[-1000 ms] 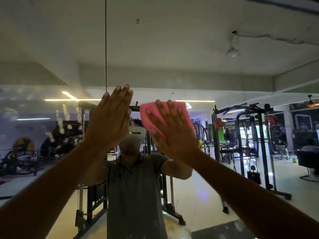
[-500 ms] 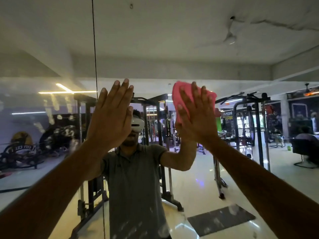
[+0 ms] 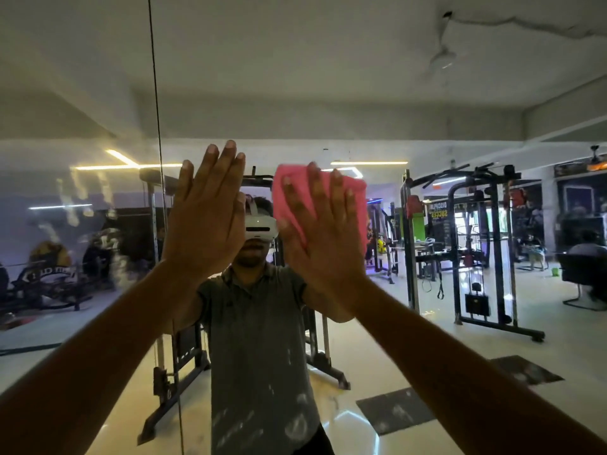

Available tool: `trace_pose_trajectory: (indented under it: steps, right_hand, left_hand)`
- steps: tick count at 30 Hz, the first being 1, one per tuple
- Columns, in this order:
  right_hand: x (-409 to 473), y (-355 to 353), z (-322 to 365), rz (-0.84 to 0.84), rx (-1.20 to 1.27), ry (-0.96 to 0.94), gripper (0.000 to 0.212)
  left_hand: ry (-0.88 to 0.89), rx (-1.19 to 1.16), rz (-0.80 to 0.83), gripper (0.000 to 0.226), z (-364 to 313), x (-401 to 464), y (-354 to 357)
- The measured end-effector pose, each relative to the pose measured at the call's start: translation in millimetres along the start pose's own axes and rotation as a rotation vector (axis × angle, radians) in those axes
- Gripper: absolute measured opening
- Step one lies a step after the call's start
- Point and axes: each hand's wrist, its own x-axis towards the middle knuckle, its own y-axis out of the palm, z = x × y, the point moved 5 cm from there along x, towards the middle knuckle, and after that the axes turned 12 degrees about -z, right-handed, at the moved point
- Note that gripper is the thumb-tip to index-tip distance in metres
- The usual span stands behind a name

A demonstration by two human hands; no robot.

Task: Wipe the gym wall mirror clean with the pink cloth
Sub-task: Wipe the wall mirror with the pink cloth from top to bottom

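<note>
Mirror seam (image 3: 157, 93): a thin dark vertical line ran down the glass at the left, passing just left of the left hand.
Smears (image 3: 70, 205): pale streaks lay on the glass at the far left, over the reflected dark machines.
Left hand (image 3: 207, 221): raised flat against the gym wall mirror (image 3: 328, 77), palm to the glass; its fingers (image 3: 226, 169) were straight and held close together, holding nothing.
Reflected person (image 3: 259, 339): stood at centre in a grey shirt flecked with pale spots, wearing a white headset (image 3: 261, 228) between the two hands.
Pink cloth (image 3: 356, 205): lay flat on the mirror at centre, just right of the headset's reflection, pinned under the right hand, its edges showing above and to both sides of the fingers.
Right hand (image 3: 323, 247): pressed the cloth to the glass; its fingers were straight and slightly spread, not curled round the cloth.
Cable machine (image 3: 476, 251): a black frame with a weight stack stood reflected at the right on the pale glossy floor (image 3: 410, 349).
Floor mat (image 3: 394, 412): a dark rectangle lay reflected near the bottom right.
Ceiling fan (image 3: 443, 59): hung reflected at the upper right.
</note>
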Motion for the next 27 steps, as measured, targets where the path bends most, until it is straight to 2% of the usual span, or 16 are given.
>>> trace_pose_trajectory:
  steps: [2,4,7,9,12,15,16,18,20,22,24,27]
  right_hand:
    - [-39,-5,7,0.046,0.048,-0.126,0.069]
    - [-59,-13,-20,0.063,0.035,-0.139,0.068]
    - [-11,-11,-58,-0.031,-0.024,0.041,0.068]
    - [26,-7,-46,-0.076,-0.049,0.121,0.069]
    - [5,0,-8,-0.010,-0.011,-0.053,0.070]
    - [-40,-14,-40,0.036,-0.001,-0.172,0.070]
    - [-34,-18,-63,0.013,-0.034,-0.134,0.070]
    - [10,-20,-105,-0.053,-0.099,0.066,0.073]
    - [58,-16,-103,-0.084,-0.112,0.212,0.075]
    - [70,-9,-67,-0.066,-0.088,0.152,0.074]
    - [44,-4,-43,-0.041,-0.060,-0.037,0.071]
    - [-4,-12,-74,-0.018,-0.029,-0.158,0.069]
  left_hand:
    - [0.010,-0.014,0.006,0.062,2,1,-2]
    - [0.035,-0.018,0.005,0.062,2,1,-4]
    - [0.077,0.005,0.014,0.064,-4,2,-2]
    - [0.083,0.025,0.022,0.063,-10,3,3]
    - [0.044,0.013,0.016,0.063,-11,2,5]
    - [0.033,-0.031,-0.003,0.064,-6,0,1]
    - [0.039,-0.028,-0.002,0.065,-4,1,-1]
    - [0.050,-0.015,-0.009,0.068,-3,3,-3]
    - [0.045,-0.023,-0.006,0.070,-12,14,2]
    - [0.003,-0.013,0.009,0.070,-25,25,11]
    - [-0.050,0.023,0.005,0.070,-33,31,18]
    - [-0.054,0.019,0.004,0.069,-34,30,23]
